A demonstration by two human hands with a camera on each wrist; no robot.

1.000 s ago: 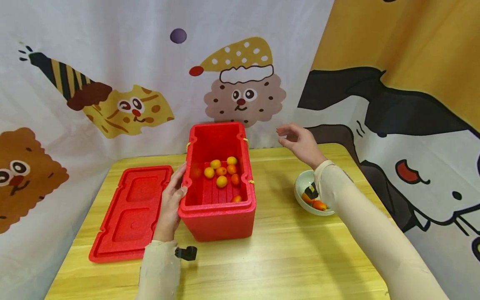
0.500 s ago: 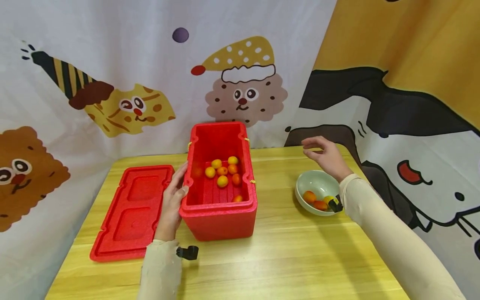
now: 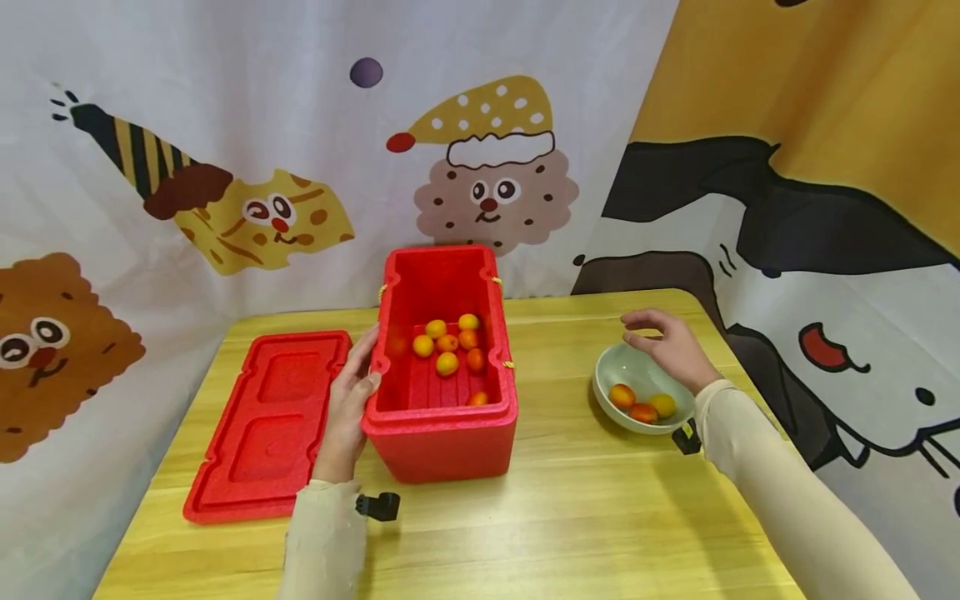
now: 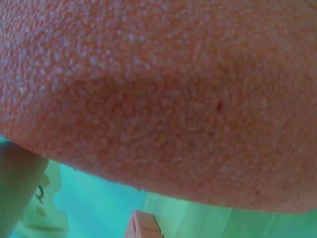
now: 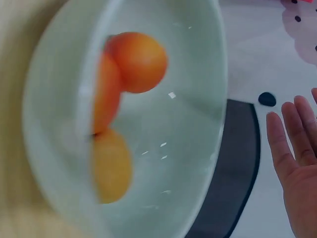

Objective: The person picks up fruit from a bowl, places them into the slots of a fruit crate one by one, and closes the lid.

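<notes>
Leftmost on the pale wooden desk: the flat red foam lid with two recessed panels, lying off the box. So uncovering is done; the lid is not on.

Next, the left hand, against the outside of the left wall of the tall red foam box. Its fingers run along that wall, the thumb up by the rim; the fingertips are hidden. It looks to me like steadying. The left wrist view, nearly filled with skin, adds nothing.

Inside the box I count eight small round yellow-to-orange fruits, seven grouped loosely and one near the front right corner. A few more could be hidden by the front wall.

Further right, the pale green glazed bowl bears three pieces: a round orange fruit, a red-orange fruit and a yellow fruit, close together.

Rightmost, the right hand hangs over the bowl's far side, thumb and fingers apart, nothing between them.

Judgement: well past halfway if the box is filling; three pieces left, and the lid.
</notes>
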